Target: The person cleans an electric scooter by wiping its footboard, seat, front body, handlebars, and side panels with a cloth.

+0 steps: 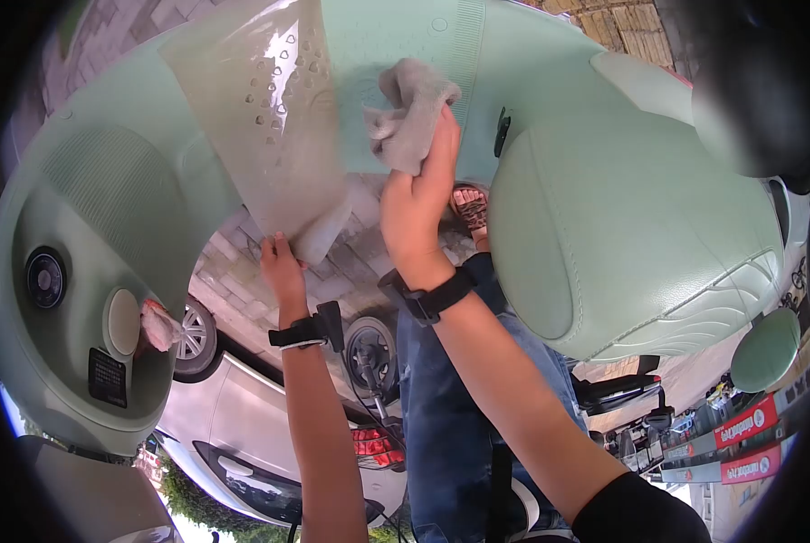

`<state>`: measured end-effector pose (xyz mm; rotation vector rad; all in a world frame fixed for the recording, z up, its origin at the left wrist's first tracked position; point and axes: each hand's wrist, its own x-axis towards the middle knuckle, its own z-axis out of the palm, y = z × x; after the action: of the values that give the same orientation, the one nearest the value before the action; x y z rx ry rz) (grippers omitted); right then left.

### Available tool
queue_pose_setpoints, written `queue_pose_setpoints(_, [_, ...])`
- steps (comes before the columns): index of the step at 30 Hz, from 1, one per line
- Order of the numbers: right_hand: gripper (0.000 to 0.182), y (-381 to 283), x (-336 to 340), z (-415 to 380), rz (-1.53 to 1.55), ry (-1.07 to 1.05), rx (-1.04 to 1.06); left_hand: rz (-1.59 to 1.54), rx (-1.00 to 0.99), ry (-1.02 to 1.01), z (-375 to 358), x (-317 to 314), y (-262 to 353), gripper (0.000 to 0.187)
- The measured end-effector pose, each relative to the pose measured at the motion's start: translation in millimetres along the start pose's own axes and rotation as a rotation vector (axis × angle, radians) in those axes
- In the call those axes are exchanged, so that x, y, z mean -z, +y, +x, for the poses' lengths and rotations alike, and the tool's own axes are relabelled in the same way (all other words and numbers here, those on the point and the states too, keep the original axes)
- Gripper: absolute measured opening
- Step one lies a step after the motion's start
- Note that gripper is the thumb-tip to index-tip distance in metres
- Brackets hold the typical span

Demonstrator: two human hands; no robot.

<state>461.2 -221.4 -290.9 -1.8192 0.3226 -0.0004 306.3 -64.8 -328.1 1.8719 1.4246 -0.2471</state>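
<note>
Grey cloth (408, 125) sits bunched in my right hand (418, 206), over the footboard (396, 32) of a green scooter (52, 195) and left of its seat (640, 235). My left hand (283, 271) pinches the near edge of a see-through mat (273, 163), which stretches toward the far side, left of the cloth.

The footboard (464, 136) lies between the scooter's front panel (38, 204) on the left and the seat (640, 235) on the right, with the mat (233, 100) across its left part and a near corner in the left hand (284, 271). The cloth (409, 100), in the right hand (414, 208), is over the footboard between mat and seat.
</note>
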Motion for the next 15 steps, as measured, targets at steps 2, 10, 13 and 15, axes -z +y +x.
queue_pose_setpoints(2, [0.050, 21, -17, 31, -0.214, 0.016, 0.247, -0.005, -0.024, -0.007, 6, 4, -6, 0.031])
queue_pose_setpoints(10, [0.028, 165, 78, -84, -1.010, -1.222, -0.221, -0.076, -0.090, -0.059, 2, 13, 4, 0.029])
queue_pose_setpoints(13, [0.036, 149, 116, -136, -0.829, -1.013, -0.501, 0.016, -0.039, -0.110, -4, 15, 4, 0.028])
queue_pose_setpoints(15, [0.043, 128, 108, -126, -0.566, -0.719, -0.498, -0.032, -0.035, -0.116, -9, 13, 9, 0.027])
